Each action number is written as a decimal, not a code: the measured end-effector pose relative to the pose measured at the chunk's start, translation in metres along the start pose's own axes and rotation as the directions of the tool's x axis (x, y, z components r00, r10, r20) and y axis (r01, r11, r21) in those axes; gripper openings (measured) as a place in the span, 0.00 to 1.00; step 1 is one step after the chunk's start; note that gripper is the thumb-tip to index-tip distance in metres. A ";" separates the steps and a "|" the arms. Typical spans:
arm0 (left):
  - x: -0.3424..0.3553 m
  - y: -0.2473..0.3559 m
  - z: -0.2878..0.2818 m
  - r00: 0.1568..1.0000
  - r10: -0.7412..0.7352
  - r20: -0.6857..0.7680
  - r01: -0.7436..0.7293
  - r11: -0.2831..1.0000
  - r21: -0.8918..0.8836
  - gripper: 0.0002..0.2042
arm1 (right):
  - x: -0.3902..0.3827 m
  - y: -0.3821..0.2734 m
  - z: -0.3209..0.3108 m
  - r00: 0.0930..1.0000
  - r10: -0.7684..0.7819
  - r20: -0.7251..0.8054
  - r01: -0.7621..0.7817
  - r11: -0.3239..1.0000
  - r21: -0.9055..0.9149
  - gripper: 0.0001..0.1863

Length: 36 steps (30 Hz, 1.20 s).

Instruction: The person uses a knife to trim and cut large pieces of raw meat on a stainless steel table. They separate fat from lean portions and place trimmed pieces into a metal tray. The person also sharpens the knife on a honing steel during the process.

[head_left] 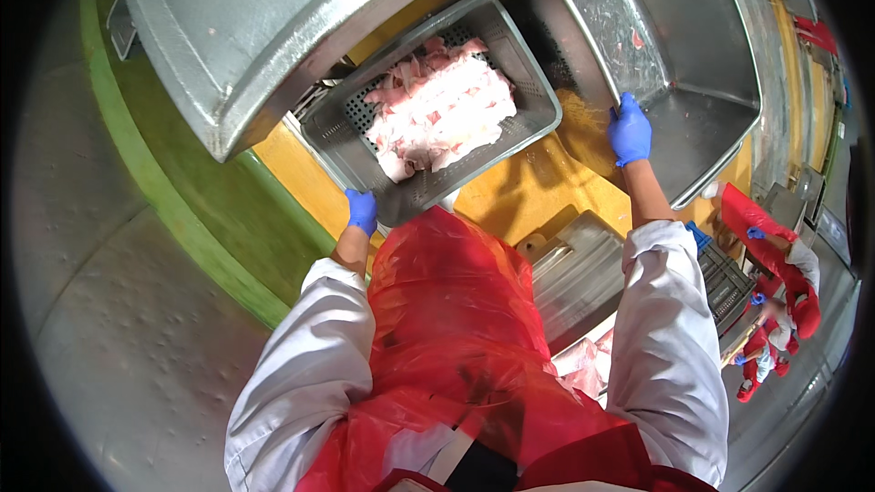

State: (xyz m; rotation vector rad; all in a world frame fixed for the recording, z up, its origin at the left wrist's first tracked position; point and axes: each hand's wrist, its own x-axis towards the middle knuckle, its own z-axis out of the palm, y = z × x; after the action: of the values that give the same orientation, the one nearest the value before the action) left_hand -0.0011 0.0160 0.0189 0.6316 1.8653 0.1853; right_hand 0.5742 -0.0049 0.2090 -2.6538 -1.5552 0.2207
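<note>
A grey perforated crate [533,96] holds a heap of pale pink, trimmed pieces that look like meat or fat [437,105]. My left hand [362,208], in a blue glove, is closed on the crate's lower-left corner. My right hand [629,132], also gloved in blue, is closed on the near part of the rim of a steel bin [702,32] to the right of the crate. The bin has a few scraps stuck to its inside.
A large steel machine body [228,27] stands at upper left, over yellow and green floor [182,210]. By my right forearm are steel lids [570,273], dark crates [720,278] and more meat [583,364]. Several co-workers [788,287] in red aprons work at the far right.
</note>
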 end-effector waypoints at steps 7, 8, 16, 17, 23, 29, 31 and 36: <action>-0.076 0.101 -0.089 0.867 0.224 0.445 -0.490 0.545 0.681 0.31 | -0.013 0.005 -0.025 0.965 0.148 0.217 -0.146 0.989 -0.026 0.22; -0.096 0.106 -0.115 0.851 0.308 0.425 -0.519 0.612 0.597 0.30 | -0.016 -0.003 -0.039 0.977 0.098 0.188 -0.077 0.990 -0.116 0.25; -0.199 0.057 -0.249 0.919 0.167 0.358 -0.373 0.661 0.651 0.28 | -0.298 -0.040 -0.111 0.988 -0.021 0.151 0.002 0.992 0.127 0.22; -0.205 0.051 -0.255 0.920 0.134 0.369 -0.363 0.650 0.668 0.28 | -0.353 -0.040 -0.107 0.967 0.004 0.254 -0.047 0.985 0.164 0.19; -0.197 0.047 -0.273 0.870 0.070 0.488 -0.422 0.617 0.664 0.26 | -0.590 -0.160 -0.125 0.442 -0.027 0.897 -0.557 0.776 0.298 0.14; -0.180 0.081 -0.296 0.796 0.109 0.596 -0.534 0.591 0.605 0.25 | -0.606 -0.275 -0.105 0.472 0.291 0.832 -0.822 0.487 0.295 0.13; -0.175 0.084 -0.301 0.772 0.118 0.624 -0.560 0.590 0.582 0.24 | -0.590 -0.290 -0.104 0.495 0.343 0.798 -0.825 0.473 0.309 0.13; -0.169 0.089 -0.325 0.734 0.102 0.671 -0.600 0.562 0.570 0.23 | -0.565 -0.319 -0.104 0.525 0.420 0.740 -0.830 0.446 0.336 0.13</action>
State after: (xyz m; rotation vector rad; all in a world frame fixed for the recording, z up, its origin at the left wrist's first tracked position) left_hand -0.2231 0.0614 0.3199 1.5087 1.1028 -0.5360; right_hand 0.0428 -0.3390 0.4033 -2.4497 -0.1427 1.4246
